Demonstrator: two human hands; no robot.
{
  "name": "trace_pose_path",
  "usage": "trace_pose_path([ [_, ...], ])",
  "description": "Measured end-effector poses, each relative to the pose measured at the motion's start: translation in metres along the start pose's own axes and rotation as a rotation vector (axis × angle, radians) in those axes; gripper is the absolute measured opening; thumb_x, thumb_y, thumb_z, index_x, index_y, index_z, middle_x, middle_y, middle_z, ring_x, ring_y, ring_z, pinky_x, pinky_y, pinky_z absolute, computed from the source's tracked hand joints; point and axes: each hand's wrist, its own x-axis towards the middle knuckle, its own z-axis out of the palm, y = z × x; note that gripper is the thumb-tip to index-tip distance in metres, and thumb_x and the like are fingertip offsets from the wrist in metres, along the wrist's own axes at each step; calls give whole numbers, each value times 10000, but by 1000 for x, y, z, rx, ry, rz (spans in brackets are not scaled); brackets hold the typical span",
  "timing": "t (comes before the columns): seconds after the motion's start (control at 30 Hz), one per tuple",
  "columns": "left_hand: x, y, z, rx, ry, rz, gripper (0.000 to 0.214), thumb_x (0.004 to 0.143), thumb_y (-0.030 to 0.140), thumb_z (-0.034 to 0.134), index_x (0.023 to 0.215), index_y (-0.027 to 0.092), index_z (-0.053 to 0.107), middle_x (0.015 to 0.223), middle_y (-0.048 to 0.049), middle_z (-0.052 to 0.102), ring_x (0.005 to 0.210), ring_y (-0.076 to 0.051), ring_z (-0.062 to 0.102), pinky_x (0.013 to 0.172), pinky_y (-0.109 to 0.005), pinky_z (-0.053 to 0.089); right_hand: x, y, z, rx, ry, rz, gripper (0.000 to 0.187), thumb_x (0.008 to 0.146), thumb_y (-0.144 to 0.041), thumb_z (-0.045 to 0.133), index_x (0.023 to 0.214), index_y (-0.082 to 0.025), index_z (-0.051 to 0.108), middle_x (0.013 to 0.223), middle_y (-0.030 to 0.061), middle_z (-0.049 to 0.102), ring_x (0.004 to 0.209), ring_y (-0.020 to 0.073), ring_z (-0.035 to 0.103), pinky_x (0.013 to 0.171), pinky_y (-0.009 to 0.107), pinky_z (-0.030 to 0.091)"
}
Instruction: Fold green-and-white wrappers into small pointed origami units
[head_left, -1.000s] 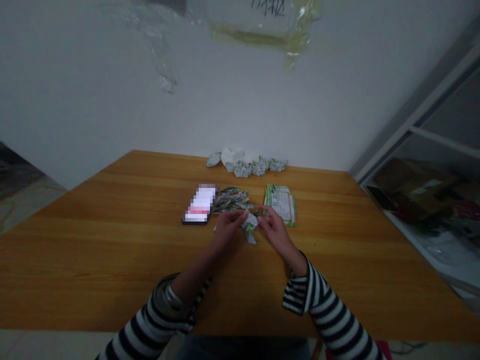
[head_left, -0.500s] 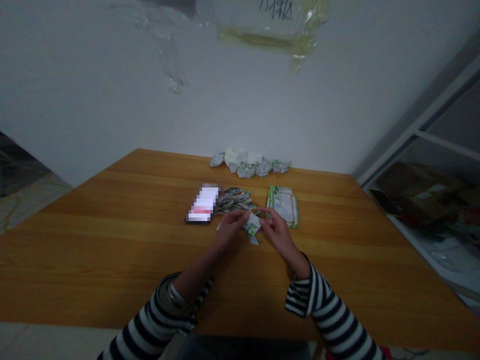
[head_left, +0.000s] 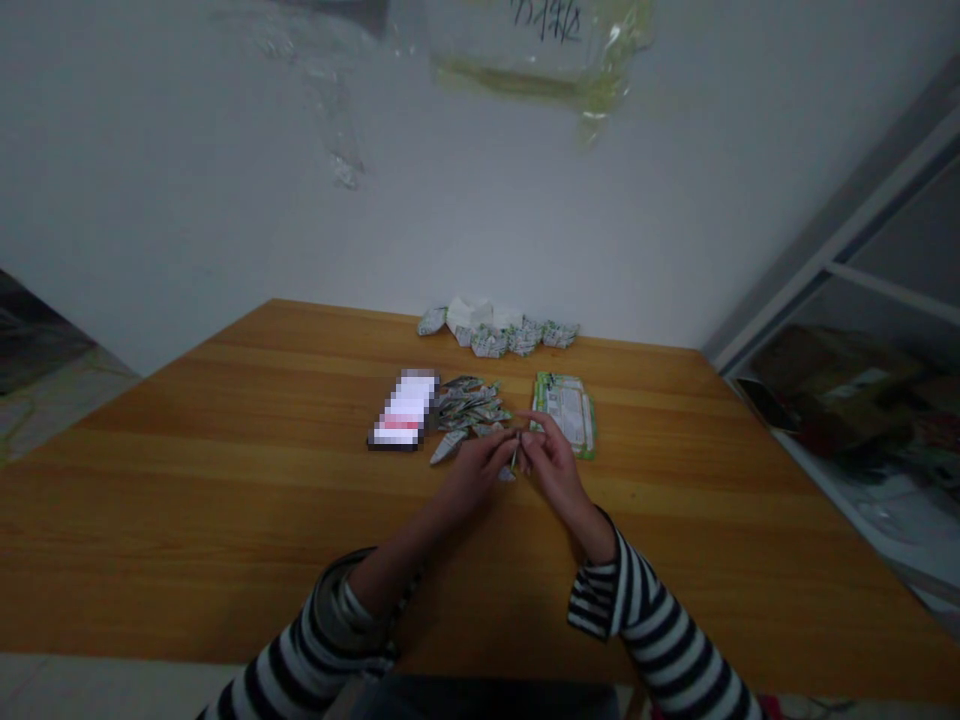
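Observation:
My left hand (head_left: 478,466) and my right hand (head_left: 553,462) meet above the wooden table (head_left: 315,540), fingertips pinched together on a small folded piece of printed paper (head_left: 514,458). The paper is seen nearly edge-on and the fingers cover most of it. Just beneath, a bit of printed paper (head_left: 507,476) shows between the hands. Beyond them lies a loose pile of folded printed paper pieces (head_left: 469,402). One pointed piece (head_left: 448,446) sits to the left of my left hand. A stack of green-and-white printed sheets (head_left: 570,410) lies just past my right hand.
Left of the pile lies a phone (head_left: 405,410) with its screen lit. Along the wall stands a row of folded paper shapes (head_left: 491,340), some white. Clear plastic and yellowish tape (head_left: 525,80) cling to the wall. Shelving with boxes (head_left: 832,390) stands at the right.
The piece of paper has turned from showing its printed face to nearly edge-on. My fingertips have come closer together, and my left hand has moved slightly right and down.

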Motion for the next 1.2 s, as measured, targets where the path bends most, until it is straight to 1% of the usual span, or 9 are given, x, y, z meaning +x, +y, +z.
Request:
trace_pose_path([
  [0.07, 0, -1, 2, -44, -13, -17, 269, 852, 400, 557, 791, 179, 697, 772, -33, 697, 732, -183, 609, 729, -267, 483, -2, -1, 2, -47, -61, -30, 410, 928, -449, 467, 1276, -232, 472, 585, -62, 473, 504, 122, 451, 494, 227, 367],
  [0.2, 4, -12, 2, -380, 111, -216, 330, 780, 454, 626, 975, 189, 626, 917, -35, 681, 846, -202, 631, 688, -284, 529, -4, -7, 1, -261, -70, -178, 441, 934, -391, 480, 1345, -239, 437, 785, -3, 550, 717, 160, 539, 697, 283, 460],
  [0.3, 7, -21, 0, -551, 249, -375, 338, 711, 431, 692, 922, 181, 610, 882, -38, 664, 792, -196, 638, 638, -288, 540, -3, -10, -3, -507, -50, -315, 479, 862, -366, 611, 1318, -263, 509, 920, 48, 607, 866, 214, 558, 823, 358, 460],
  [0.4, 7, -22, -2, -593, 288, -384, 248, 715, 377, 700, 840, 179, 619, 897, -44, 671, 825, -187, 644, 689, -278, 542, -2, -8, -7, -651, -70, -375, 410, 817, -353, 678, 1218, -285, 630, 980, 78, 663, 941, 254, 578, 845, 390, 463],
  [0.57, 7, -11, 1, -601, 165, -381, 334, 704, 434, 728, 894, 183, 616, 864, -56, 711, 785, -212, 691, 734, -344, 557, 0, 3, -9, -428, 111, -250, 164, 864, -301, 618, 932, -240, 754, 840, 59, 726, 769, 202, 651, 717, 330, 509],
  [0.67, 7, -10, 1, -480, 109, -241, 418, 715, 463, 724, 1005, 178, 625, 776, -37, 722, 676, -179, 688, 701, -321, 549, 3, 7, -8, -205, 254, -80, 148, 791, -331, 687, 767, -198, 747, 670, 34, 715, 600, 171, 638, 584, 284, 508],
  [0.77, 7, -13, -1, -333, 132, -97, 292, 675, 385, 773, 809, 138, 697, 735, -33, 722, 668, -157, 666, 676, -263, 527, 7, 8, -6, -56, 261, 5, 178, 695, -361, 757, 696, -185, 730, 612, 19, 709, 533, 154, 628, 539, 263, 511],
  [1.03, 2, -10, 2, -363, 211, -170, 292, 733, 399, 729, 800, 114, 731, 775, -73, 754, 755, -207, 708, 782, -333, 559, 7, 12, -2, 26, 269, 70, 285, 718, -409, 745, 626, -175, 612, 588, 15, 695, 516, 132, 627, 535, 241, 501],
  [1.2, 3, -10, 3, -445, 192, -182, 441, 711, 397, 754, 1053, 138, 651, 772, -46, 751, 669, -188, 718, 738, -340, 581, 6, 16, 5, 128, 318, 41, 299, 734, -310, 726, 951, -220, 540, 505, -90, 600, 416, 92, 517, 447, 186, 404],
])
